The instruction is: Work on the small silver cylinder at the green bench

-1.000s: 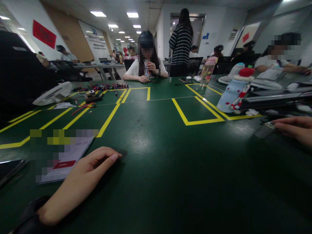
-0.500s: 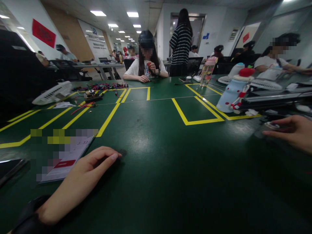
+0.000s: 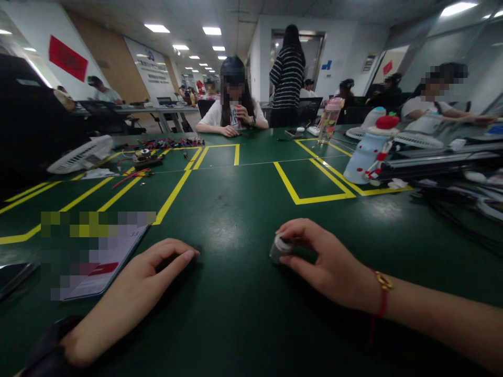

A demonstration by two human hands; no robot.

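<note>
My right hand (image 3: 322, 262) holds a small grey cylinder (image 3: 277, 250) with a pale top rim between thumb and fingers, low over the green table (image 3: 236, 314) or touching it; which one I cannot tell. To the left, my left hand (image 3: 168, 262) rests on the table with thumb and fingertips pinched together. Something small and dark shows at those fingertips, too blurred to name. Beside this hand lies a flat tablet-like screen (image 3: 118, 262), partly blurred out. A dark-edged phone-like device (image 3: 13, 275) sits at the far left edge.
Yellow tape lines (image 3: 326, 200) mark the table. At right stand a light-blue bottle (image 3: 359, 157) and a pink-lidded clear bottle (image 3: 329, 123), near black cables (image 3: 463, 209). A white fan (image 3: 82, 154) and coloured wires (image 3: 168, 142) lie at left. A person (image 3: 233, 112) sits opposite.
My right hand has moved from the far right to the middle of the table, bringing the grey cylinder with it. My left hand has stayed in about the same place.
</note>
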